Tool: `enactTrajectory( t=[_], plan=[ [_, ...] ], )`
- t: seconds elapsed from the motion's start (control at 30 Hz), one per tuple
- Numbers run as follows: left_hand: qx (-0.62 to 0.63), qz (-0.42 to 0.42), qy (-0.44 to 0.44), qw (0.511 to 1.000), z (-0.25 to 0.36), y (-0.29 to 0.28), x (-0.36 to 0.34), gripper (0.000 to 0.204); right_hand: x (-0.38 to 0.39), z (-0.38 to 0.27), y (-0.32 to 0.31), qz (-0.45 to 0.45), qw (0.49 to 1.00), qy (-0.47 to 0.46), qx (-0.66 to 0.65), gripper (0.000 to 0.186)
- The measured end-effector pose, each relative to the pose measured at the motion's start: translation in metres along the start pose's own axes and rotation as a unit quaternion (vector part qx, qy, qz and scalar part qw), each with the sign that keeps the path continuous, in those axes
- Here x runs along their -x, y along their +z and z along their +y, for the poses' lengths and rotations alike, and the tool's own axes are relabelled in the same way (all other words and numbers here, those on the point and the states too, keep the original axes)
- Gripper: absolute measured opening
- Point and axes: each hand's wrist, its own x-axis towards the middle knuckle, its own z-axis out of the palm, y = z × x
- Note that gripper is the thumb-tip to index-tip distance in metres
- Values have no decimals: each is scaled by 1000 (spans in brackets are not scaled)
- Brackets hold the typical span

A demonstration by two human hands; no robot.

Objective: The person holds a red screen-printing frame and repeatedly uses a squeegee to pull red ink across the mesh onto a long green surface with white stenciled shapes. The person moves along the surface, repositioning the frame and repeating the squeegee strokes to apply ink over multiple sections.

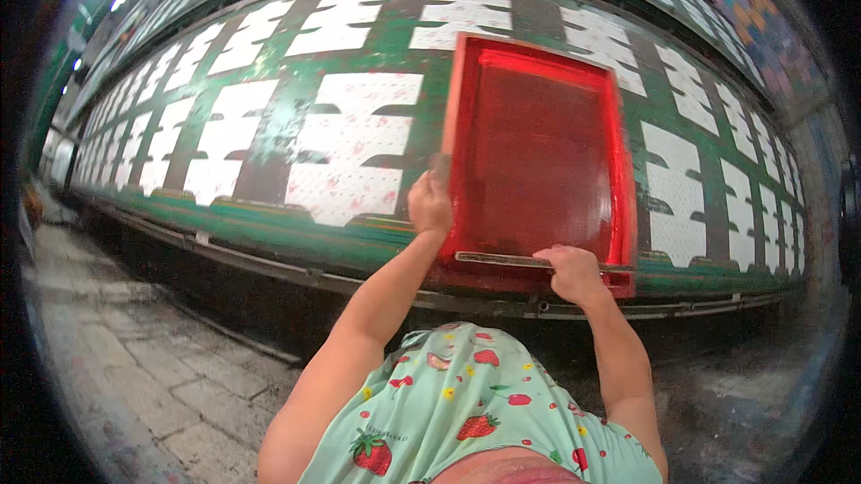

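A screen printing frame (459, 107) with red-stained inner edges and a dark red mesh lies on the long green printing table. My left hand (430, 206) is closed on the frame's left side; a greyish piece shows just above its fingers. Across the near end of the mesh lies a long thin squeegee (498, 260), roughly parallel to the near edge of the frame. My right hand (574, 272) is closed around the squeegee right of its middle. White cut fabric pieces (363, 139) with small reddish prints lie flat just left of the frame.
More white fabric pieces (674, 188) run in rows along the green table (430, 71) on both sides. A metal rail (323, 282) follows its near edge. Another table with white pieces stands beyond. Paved floor (170, 358) shows at lower left.
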Motion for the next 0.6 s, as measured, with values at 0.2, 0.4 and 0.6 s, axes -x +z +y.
enactTrajectory(
  t=[0.2, 0.4, 0.6],
  plan=[
    [49, 3, 18, 999, 25, -8, -4, 55, 18, -15, 20, 30, 999, 8, 24, 47],
    [40, 16, 36, 998, 23, -10, -3, 53, 6, -14, 56, 164, 982, -43, 79, 49],
    [16, 19, 30, 999, 20, -7, -4, 54, -79, 27, 37, 173, 978, -42, 106, 55]
  ],
)
